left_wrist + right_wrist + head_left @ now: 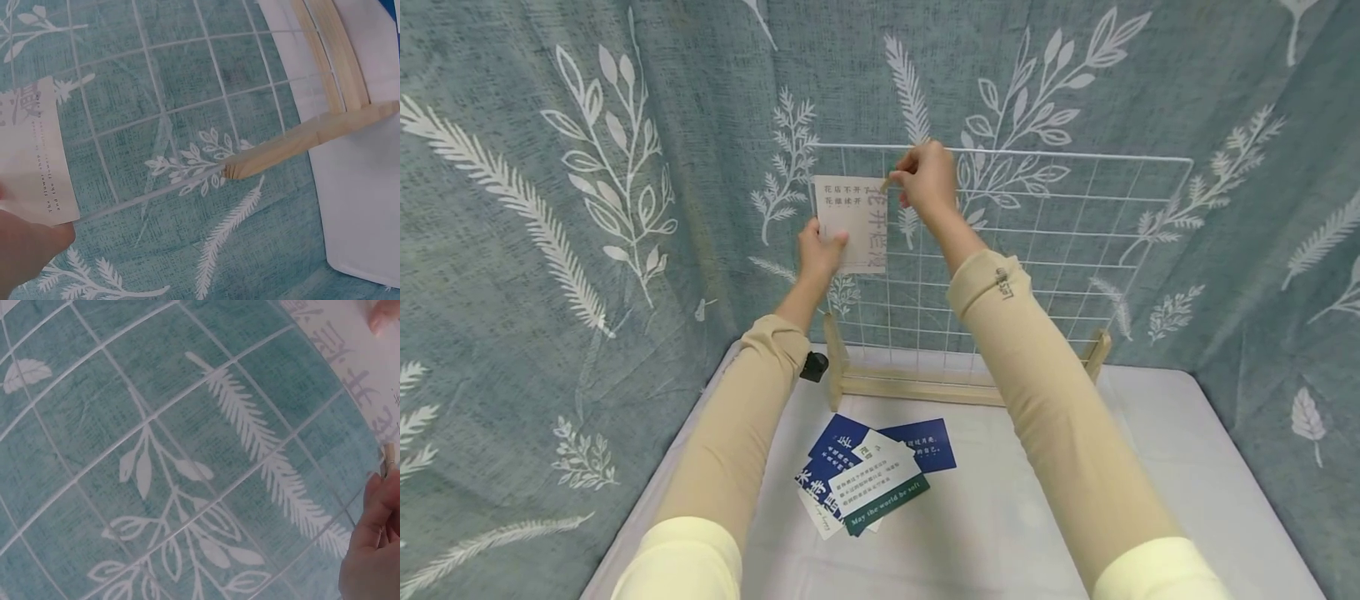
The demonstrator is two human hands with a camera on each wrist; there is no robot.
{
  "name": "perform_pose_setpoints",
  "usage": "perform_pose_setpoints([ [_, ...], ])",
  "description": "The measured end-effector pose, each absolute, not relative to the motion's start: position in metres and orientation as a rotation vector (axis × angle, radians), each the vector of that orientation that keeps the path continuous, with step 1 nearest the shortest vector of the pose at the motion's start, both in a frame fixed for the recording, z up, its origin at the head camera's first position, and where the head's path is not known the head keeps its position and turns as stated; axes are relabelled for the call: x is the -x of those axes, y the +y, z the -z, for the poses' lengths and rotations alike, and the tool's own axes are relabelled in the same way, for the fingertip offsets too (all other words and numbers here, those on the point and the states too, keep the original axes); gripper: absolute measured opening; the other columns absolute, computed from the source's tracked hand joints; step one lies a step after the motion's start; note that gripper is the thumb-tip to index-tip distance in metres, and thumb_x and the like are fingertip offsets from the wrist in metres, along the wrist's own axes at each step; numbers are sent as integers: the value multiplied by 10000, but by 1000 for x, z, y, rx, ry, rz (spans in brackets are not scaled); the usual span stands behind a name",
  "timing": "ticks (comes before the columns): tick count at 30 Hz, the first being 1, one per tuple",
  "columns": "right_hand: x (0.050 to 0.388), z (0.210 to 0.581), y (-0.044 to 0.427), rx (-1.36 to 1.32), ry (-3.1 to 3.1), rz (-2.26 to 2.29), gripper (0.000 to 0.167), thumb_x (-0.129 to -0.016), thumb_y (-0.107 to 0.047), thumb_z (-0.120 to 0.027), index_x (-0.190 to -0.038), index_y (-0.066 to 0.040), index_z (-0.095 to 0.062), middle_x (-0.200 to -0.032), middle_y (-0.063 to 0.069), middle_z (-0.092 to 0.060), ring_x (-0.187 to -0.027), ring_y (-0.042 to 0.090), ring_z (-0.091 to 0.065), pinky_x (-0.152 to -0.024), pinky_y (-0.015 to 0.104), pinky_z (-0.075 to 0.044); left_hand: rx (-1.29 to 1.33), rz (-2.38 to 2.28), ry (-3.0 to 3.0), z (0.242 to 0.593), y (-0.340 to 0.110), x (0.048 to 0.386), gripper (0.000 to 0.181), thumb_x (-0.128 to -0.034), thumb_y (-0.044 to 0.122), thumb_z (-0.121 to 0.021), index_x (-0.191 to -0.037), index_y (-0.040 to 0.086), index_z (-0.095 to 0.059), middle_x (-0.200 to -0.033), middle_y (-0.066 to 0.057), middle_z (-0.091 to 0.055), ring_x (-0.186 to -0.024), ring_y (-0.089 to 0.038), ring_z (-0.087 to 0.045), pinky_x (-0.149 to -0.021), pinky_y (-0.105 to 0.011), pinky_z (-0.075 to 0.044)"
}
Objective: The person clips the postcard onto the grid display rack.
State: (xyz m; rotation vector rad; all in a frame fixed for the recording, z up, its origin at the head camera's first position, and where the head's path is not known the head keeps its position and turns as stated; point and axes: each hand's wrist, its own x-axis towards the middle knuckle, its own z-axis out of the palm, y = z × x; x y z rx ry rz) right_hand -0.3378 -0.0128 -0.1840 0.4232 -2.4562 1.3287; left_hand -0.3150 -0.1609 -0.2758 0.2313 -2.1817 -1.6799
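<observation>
A cream card [853, 229] with dark and lilac writing lies against the upper left of a white wire grid [1000, 231]. My left hand [822, 250] holds the card's left edge, thumb across its front; the left wrist view shows this hand [31, 250] at the card's [37, 162] edge. At the card's upper right edge, my right hand [931, 179] pinches a small wooden clip [887, 180]. In the right wrist view the clip [389, 454] sits between the fingers of that hand [375, 537], touching the card's edge.
The grid stands in a wooden base [925, 390] on a white table [985, 517]. Several overlapping blue, white and green cards [880, 492] lie in front of it. A small black object [814, 367] is beside the base's left foot. Patterned blue-green curtains [497, 250] surround the table.
</observation>
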Motion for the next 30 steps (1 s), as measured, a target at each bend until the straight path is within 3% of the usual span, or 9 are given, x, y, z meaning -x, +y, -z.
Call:
perform_pose_setpoints([
  [13, 339, 190, -15, -425, -2241, -1550, 182, -883, -18, -616, -997, 121, -644, -972, 238, -689, -430, -6, -497, -536, 186, -537, -160, 1735, -2155, 271, -164, 319, 342, -919, 45, -557, -1234, -70, -485, -1233, -247, -569, -1112, -361, -581, -958, -390, -493],
  [26, 342, 196, -18, -361, -2222, -1600, 198, -890, -32, -610, -1036, 101, -629, -981, 217, -685, -467, -5, -520, -571, 185, -549, -153, 1610, -2140, 266, -161, 323, 320, -909, 24, -561, -1201, -93, -497, -1221, -250, -574, -1130, -359, -574, -983, -388, -478],
  [30, 341, 197, -20, -369, -2261, -1534, 225, -902, -46, -600, -1077, 94, -613, -973, 202, -669, -499, 7, -526, -587, 176, -547, -203, 1560, -2140, 266, -162, 323, 322, -908, 51, -585, -1193, -77, -506, -1176, -237, -591, -1072, -327, -591, -934, -363, -498],
])
